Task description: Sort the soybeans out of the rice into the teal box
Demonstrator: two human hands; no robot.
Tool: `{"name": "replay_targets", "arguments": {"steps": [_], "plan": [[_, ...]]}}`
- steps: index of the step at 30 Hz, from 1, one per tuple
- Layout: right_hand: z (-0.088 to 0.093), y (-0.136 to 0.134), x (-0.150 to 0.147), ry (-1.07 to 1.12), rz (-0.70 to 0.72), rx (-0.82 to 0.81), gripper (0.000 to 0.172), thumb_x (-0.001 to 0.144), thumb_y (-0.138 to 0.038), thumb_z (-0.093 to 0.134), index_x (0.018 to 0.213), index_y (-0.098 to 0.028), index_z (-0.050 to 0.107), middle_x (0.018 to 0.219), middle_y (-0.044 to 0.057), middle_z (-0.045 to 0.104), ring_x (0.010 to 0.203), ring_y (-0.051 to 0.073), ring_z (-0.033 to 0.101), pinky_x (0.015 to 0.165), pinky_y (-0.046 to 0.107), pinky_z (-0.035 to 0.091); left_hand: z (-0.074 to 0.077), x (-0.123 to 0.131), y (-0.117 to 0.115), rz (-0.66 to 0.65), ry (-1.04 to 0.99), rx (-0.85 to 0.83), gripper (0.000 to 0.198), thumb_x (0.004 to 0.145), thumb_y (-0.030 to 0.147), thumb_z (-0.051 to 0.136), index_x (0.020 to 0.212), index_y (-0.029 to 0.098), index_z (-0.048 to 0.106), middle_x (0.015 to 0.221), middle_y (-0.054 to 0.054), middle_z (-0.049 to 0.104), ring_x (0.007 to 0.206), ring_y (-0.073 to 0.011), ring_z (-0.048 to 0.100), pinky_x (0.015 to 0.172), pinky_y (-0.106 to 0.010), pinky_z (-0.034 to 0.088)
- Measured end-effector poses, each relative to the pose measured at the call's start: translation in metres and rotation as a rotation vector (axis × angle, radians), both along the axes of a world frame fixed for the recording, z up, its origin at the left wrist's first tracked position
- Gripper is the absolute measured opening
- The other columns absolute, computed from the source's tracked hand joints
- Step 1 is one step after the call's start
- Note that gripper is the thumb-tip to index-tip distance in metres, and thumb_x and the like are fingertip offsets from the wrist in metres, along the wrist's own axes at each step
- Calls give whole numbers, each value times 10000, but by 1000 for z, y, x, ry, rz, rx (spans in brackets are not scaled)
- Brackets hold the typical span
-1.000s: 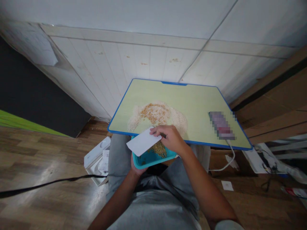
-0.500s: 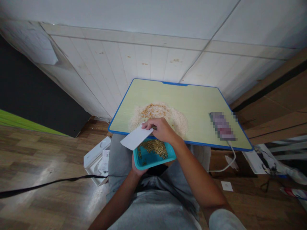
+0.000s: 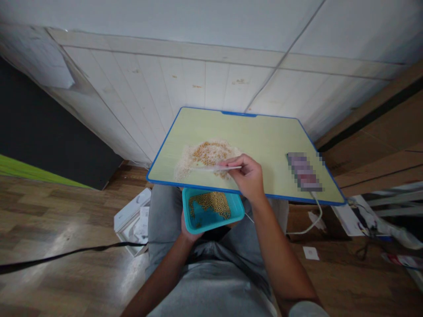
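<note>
Up from over tub [image 3: 205, 219] goes card [image 3: 220, 167], now edge-on against grain pile [image 3: 205, 153] on desk [image 3: 271, 132]; right grip [image 3: 247, 178] pinches it like scraper. Left grip [image 3: 189, 231] cups tub below desk edge, mouth up, beans [image 3: 211, 202] inside.

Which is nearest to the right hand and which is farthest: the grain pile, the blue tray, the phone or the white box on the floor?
1. Grain pile: on the table, beside the right hand, under its card.
2. Blue tray: just below the table's edge, in the left hand.
3. Phone: on the table's right side.
4. White box: on the floor, far left.
</note>
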State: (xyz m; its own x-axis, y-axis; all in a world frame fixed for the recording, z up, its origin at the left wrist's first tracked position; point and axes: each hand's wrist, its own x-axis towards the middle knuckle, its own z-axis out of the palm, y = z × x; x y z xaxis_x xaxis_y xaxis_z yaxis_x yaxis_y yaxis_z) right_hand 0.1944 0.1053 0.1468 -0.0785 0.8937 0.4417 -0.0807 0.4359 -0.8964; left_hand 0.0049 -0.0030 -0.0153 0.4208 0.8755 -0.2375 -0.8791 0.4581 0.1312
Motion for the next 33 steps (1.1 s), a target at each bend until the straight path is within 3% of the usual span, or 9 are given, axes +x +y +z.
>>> {"name": "replay_targets", "arguments": {"steps": [4, 8, 13, 20, 33], "plan": [[-2, -14, 8, 129, -242, -62, 273, 785, -258, 862, 795, -252, 589, 734, -45, 751, 684, 152, 750, 615, 247, 611, -2, -2, -4, -8, 14, 9, 709, 1133, 579, 215, 1408, 254, 782, 1459, -17, 783, 1488, -270, 627, 1420, -504, 94], [-6, -30, 18, 155, -404, -92, 225, 786, -272, 843, 867, -240, 636, 769, -34, 784, 668, 149, 737, 589, 230, 599, -3, -3, -8, -19, 36, 3, 718, 1134, 557, 199, 1314, 274, 833, 1360, -9, 836, 1419, -264, 686, 1409, -492, 182], [-12, -45, 34, -20, -557, -91, 161, 844, -300, 796, 955, -211, 719, 900, 44, 857, 763, 195, 797, 641, 262, 608, 0, 0, -9, -39, 50, -9, 711, 1130, 579, 212, 1373, 264, 801, 1442, -16, 794, 1466, -278, 648, 1399, -508, 217], [-22, -52, 45, -266, -586, -90, 172, 889, -302, 751, 1034, -218, 791, 924, 56, 864, 761, 234, 817, 708, 337, 653, 2, 1, -9, -43, 41, 5, 699, 1129, 592, 236, 1399, 262, 789, 1495, -25, 759, 1505, -283, 609, 1414, -514, 127], [-17, -53, 46, -364, -535, -67, 169, 923, -318, 718, 1036, -222, 800, 924, 52, 860, 741, 232, 805, 760, 370, 663, -2, 3, -9, -37, 16, 21, 688, 1117, 580, 246, 1440, 259, 762, 1519, -20, 740, 1623, -286, 466, 1412, -526, 98]]}}
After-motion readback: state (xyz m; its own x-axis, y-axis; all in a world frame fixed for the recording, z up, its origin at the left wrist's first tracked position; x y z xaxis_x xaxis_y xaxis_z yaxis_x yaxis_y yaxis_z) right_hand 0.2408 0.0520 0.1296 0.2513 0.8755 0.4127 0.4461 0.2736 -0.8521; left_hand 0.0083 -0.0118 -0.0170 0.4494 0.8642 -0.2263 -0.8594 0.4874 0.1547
